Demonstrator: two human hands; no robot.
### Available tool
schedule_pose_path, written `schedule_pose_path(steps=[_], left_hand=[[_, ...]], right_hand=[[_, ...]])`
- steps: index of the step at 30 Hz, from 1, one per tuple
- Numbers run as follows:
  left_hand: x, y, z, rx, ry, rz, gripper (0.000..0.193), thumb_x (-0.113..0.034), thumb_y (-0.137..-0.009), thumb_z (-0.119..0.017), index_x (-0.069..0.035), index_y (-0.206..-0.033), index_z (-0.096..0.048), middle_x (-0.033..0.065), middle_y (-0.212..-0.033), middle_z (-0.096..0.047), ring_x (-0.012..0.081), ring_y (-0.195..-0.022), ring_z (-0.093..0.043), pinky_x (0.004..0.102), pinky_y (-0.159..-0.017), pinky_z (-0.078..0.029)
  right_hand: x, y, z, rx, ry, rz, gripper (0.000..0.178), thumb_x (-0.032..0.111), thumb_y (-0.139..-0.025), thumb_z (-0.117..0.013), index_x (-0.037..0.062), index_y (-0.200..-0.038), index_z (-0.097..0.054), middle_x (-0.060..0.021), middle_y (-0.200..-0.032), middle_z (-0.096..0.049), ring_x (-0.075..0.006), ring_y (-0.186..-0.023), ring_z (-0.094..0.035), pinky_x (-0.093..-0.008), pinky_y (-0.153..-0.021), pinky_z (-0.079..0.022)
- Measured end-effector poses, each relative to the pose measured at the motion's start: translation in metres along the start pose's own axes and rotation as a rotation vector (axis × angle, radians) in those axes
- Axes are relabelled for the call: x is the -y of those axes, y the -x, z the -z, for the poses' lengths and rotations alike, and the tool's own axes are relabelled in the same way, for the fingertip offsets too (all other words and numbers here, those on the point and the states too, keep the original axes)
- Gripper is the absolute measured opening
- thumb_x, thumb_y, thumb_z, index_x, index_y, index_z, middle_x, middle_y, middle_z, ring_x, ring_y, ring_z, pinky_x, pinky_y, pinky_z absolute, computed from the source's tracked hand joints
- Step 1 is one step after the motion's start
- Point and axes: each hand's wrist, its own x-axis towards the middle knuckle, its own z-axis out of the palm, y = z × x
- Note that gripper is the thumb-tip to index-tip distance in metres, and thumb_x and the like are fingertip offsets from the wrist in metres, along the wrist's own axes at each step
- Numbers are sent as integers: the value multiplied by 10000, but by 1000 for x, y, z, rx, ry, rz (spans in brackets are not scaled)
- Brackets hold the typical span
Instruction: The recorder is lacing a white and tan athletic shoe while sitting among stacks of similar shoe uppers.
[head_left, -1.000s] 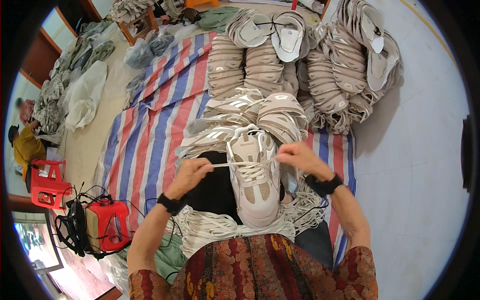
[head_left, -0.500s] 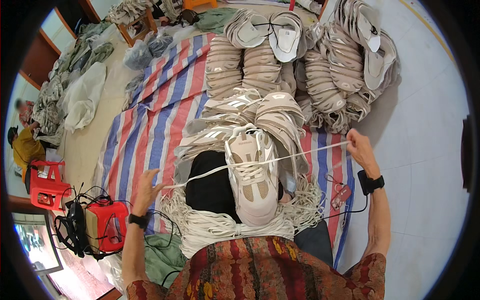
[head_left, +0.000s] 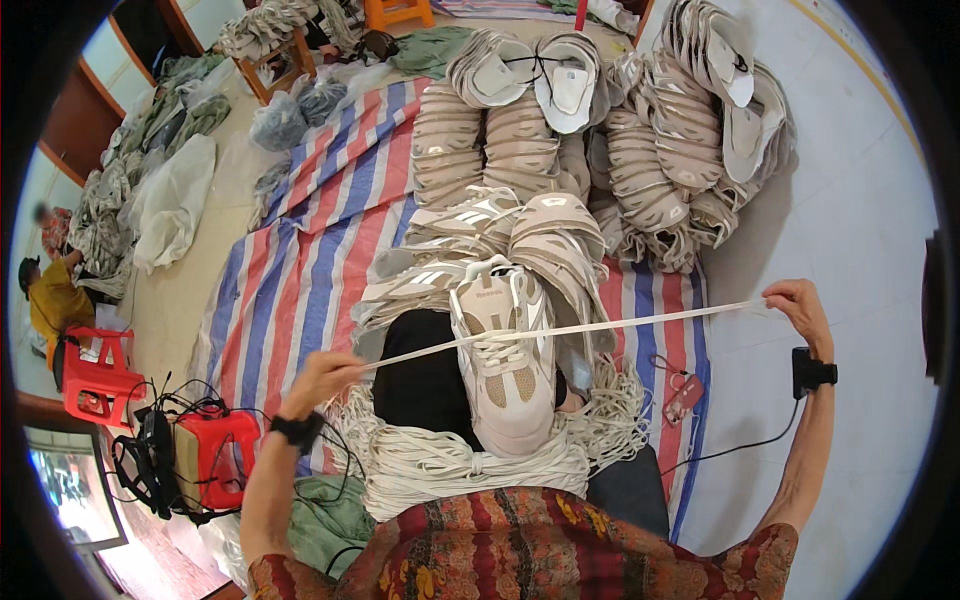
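Note:
A beige shoe upper (head_left: 505, 365) rests on a black form on my lap, toe toward me. A flat white lace (head_left: 600, 326) runs through its eyelets and is stretched tight across it. My left hand (head_left: 320, 378) pinches the lace's left end, low and to the left of the shoe. My right hand (head_left: 797, 305) pinches the other end far out to the right, arm fully extended. Each wrist wears a black band. A thick bundle of white laces (head_left: 460, 465) lies under and around the shoe.
Stacks of beige shoe uppers (head_left: 560, 170) cover the far side of a striped tarp (head_left: 300, 270). Red plastic stools (head_left: 215, 455) with tangled black cables stand at my left. Another person (head_left: 55, 300) sits at the far left. Bare pale floor (head_left: 860, 200) lies right.
Both hands started close together over the shoe's eyelets, then pulled apart sideways. The lace is now drawn out taut, with my right hand further out than half a second ago.

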Motion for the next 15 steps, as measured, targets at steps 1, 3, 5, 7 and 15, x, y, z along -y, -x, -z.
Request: schedule_pose_path(steps=[1,3,5,7,15], left_hand=[[6,17,19,-43,0,51,138,-124,-825,-600,2,-832,-659,-20,-609,-566,48,-531,-473,202,-456,-352],[58,68,66,-239,-67,103,116,-93,-807,-598,7,-816,-657,-21,-581,-537,45,-525,-454,206,-449,-326],[63,100,88,-393,-176,181,95,-26,-750,-583,13,-797,-656,-19,-556,-495,51,-518,-441,213,-453,-318],[91,147,120,-531,-257,225,86,-34,-745,-587,15,-791,-641,-2,-588,-519,81,-538,-462,244,-479,-356],[141,252,146,-1187,-985,185,254,-163,-863,-522,46,-983,-601,116,-825,-614,230,-758,-585,321,-700,-452]], right_hand=[[-16,7,4,0,2,-7,146,78,-768,-579,-36,-847,-627,-51,-692,-606,-98,-645,-530,-235,-586,-406],[-49,10,1,-155,205,-39,158,82,-765,-590,-41,-860,-621,-114,-721,-621,-166,-664,-571,-278,-605,-423],[-91,29,2,-313,350,-31,159,91,-775,-587,-37,-862,-621,-127,-743,-624,-214,-682,-580,-298,-619,-434],[-114,41,0,-485,463,-109,155,109,-814,-558,-12,-882,-626,-143,-812,-632,-311,-738,-584,-344,-653,-448],[-159,96,-27,-911,657,-259,229,176,-886,-485,15,-976,-621,-144,-854,-624,-288,-759,-577,-346,-706,-447]])
